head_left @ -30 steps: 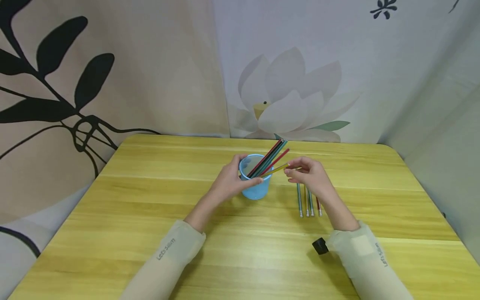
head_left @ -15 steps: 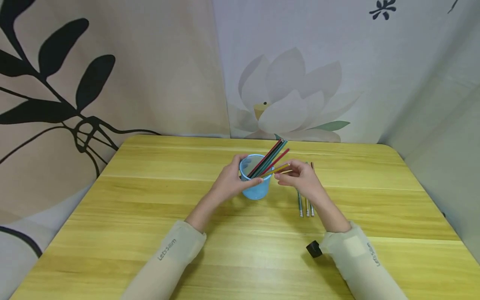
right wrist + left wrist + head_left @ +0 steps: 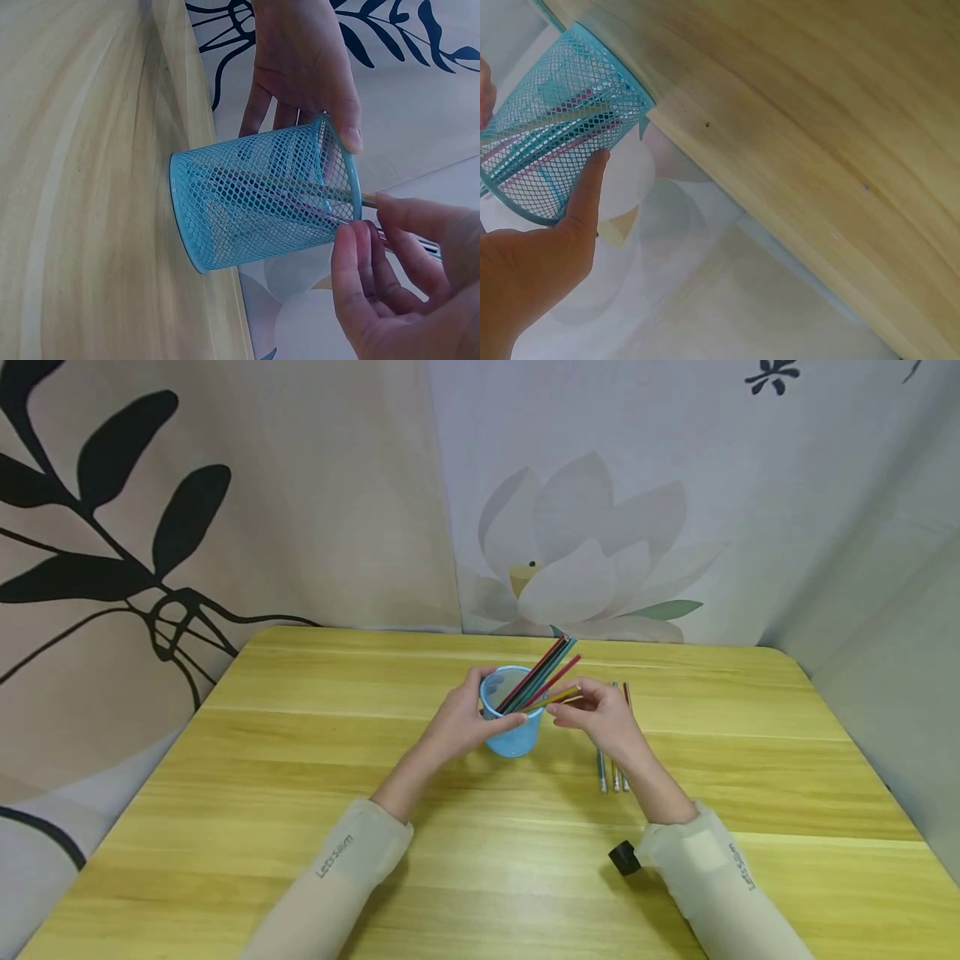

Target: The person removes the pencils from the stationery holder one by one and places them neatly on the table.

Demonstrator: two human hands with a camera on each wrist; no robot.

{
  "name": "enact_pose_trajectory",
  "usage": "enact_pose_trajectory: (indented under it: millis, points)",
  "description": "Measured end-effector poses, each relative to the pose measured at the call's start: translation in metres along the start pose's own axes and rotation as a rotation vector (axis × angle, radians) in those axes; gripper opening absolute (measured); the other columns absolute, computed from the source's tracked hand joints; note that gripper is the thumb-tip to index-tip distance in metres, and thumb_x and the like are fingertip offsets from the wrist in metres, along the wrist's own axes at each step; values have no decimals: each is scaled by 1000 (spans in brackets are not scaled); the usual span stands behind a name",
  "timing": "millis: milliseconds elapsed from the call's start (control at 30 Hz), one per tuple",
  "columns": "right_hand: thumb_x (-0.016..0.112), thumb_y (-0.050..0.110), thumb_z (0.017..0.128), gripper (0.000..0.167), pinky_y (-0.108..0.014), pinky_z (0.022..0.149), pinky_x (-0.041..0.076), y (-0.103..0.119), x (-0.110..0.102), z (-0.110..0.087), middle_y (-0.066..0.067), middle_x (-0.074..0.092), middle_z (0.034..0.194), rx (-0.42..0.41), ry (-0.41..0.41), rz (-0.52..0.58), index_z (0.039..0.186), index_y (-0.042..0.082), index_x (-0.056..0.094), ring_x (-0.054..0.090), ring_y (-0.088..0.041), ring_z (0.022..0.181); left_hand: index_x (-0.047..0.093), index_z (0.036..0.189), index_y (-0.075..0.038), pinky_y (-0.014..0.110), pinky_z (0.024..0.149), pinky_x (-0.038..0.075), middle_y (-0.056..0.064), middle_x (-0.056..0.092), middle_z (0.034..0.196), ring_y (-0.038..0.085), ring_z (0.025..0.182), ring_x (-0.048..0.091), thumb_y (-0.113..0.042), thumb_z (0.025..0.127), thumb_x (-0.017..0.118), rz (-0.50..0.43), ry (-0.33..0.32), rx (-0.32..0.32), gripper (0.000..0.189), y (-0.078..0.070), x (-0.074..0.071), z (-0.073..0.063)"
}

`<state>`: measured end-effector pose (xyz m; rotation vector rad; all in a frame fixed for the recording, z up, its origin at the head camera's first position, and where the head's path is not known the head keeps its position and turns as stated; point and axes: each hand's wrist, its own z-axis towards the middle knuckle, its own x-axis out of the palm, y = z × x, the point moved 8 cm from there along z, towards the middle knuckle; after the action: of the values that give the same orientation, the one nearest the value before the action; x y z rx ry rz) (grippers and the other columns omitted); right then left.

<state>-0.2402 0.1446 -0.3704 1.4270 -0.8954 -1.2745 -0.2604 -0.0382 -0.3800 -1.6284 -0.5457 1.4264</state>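
My left hand grips the light blue mesh pencil cup by its upper part, thumb along the near side of the rim. Several dark, green and red pencils stand in it, leaning right. At the right of the rim, my right hand pinches a yellow pencil that slants into the cup. The right wrist view has the thumb and fingertips close to the rim, with the yellow pencil at the thumb tip. The fingers partly hide the pencil ends there.
Several pencils lie on the wooden table beneath the right hand and wrist, partly covered by them. A small black block is at the right sleeve cuff. A curtain with printed plants hangs behind the table's far edge.
My right hand has moved left, from the outer end of the yellow pencil toward the cup's rim, and stayed there over the last half second. The left hand and the cup have stayed put.
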Motion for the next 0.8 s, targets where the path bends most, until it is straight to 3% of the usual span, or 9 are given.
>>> enact_pose_trajectory:
  millis: [167, 533, 633, 800]
  points:
    - [68, 7, 94, 25, -29, 81, 62, 1, 1, 1, -8, 69, 105, -3, -14, 4, 116, -5, 65, 69, -7, 82, 36, 148, -10, 48, 106, 51, 12, 56, 141, 30, 129, 56, -40, 82, 82, 2, 2, 2, 85, -1, -1, 0]
    - [66, 10, 95, 28, -26, 84, 61, 9, -7, 1, -19, 67, 114, 11, -75, 18, 118, -6, 63, 69, -3, 88, 36, 147, -10, 49, 106, 50, 13, 56, 140, 32, 129, 56, -39, 82, 82, 5, 2, 11, 84, -1, -2, 1]
    - [66, 11, 95, 29, -27, 85, 61, 12, -10, 1, -13, 69, 111, 14, -85, 25, 118, -7, 62, 69, -2, 89, 37, 147, -10, 49, 107, 50, 13, 56, 141, 32, 130, 56, -38, 82, 82, 3, 1, 14, 84, -1, -2, 0]
    - [66, 14, 96, 28, -24, 84, 61, 15, -16, 0, 8, 70, 99, 17, -93, 41, 115, -6, 61, 69, -2, 90, 37, 147, -10, 47, 106, 50, 11, 57, 140, 30, 129, 57, -38, 82, 82, -1, 3, 7, 84, -1, -1, 0]
